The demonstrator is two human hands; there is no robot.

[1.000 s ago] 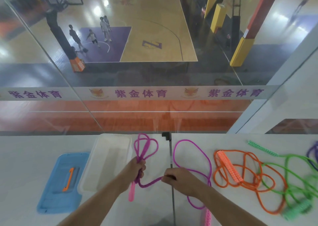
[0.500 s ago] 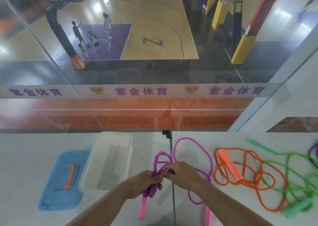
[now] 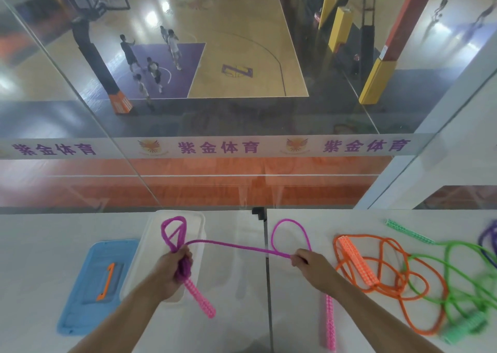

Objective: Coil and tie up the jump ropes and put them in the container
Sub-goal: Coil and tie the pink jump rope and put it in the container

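My left hand (image 3: 174, 269) grips a bundle of coiled purple jump rope (image 3: 174, 231) over the white container (image 3: 139, 272); one pink handle (image 3: 200, 297) hangs below the fist. A stretch of the same rope runs taut to my right hand (image 3: 309, 265), which pinches it. Beyond that hand a loose purple loop (image 3: 289, 226) lies on the white table, and the second pink handle (image 3: 329, 323) lies near my right forearm.
A blue lid (image 3: 80, 299) with an orange latch lies left of the container. An orange jump rope (image 3: 376, 266) and a green jump rope (image 3: 457, 285) lie tangled on the right. A seam (image 3: 267, 285) splits the table; a glass wall stands behind.
My hands were together at the coil half a second ago. They have moved apart: the left with the coil over the container, the right pulling a length of rope straight.
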